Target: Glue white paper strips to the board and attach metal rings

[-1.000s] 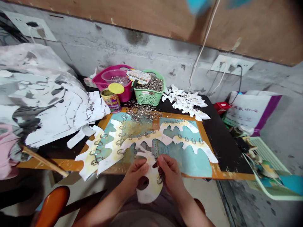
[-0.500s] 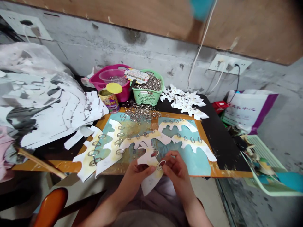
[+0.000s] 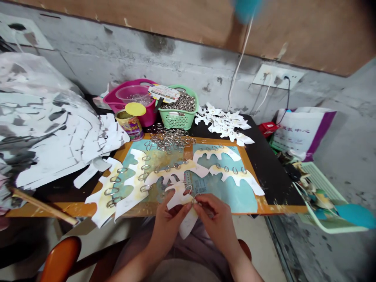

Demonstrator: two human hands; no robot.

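Note:
My left hand (image 3: pixel 172 215) pinches a white cut-out piece (image 3: pixel 188 224) with pale yellow smears at the table's front edge. Opposite it, my right hand (image 3: pixel 212 211) is closed with thumb and fingertips on a metal ring (image 3: pixel 196 197) at the piece's edge; the fingers partly hide the ring. Another ring (image 3: pixel 188 188) sits higher on the same piece. Around my hands lie several similar cut-outs with rings along their edges, such as one (image 3: pixel 178 170) just beyond, one (image 3: pixel 237 174) to the right and one (image 3: pixel 108 192) to the left.
A pile of loose rings (image 3: pixel 169 139) lies before a green basket (image 3: pixel 179 117) of rings, a pink basket (image 3: pixel 111 98) and an open can (image 3: pixel 131 125). White cut sheets (image 3: pixel 58 145) heap at left. Finished-looking cut-outs (image 3: pixel 225 121) pile at back right. A wooden stick (image 3: pixel 44 204) lies left.
My right hand has turned inward and closed over the ring, which now sits against the cut-out's edge. Both hands have come nearer each other. The whole view has shifted slightly.

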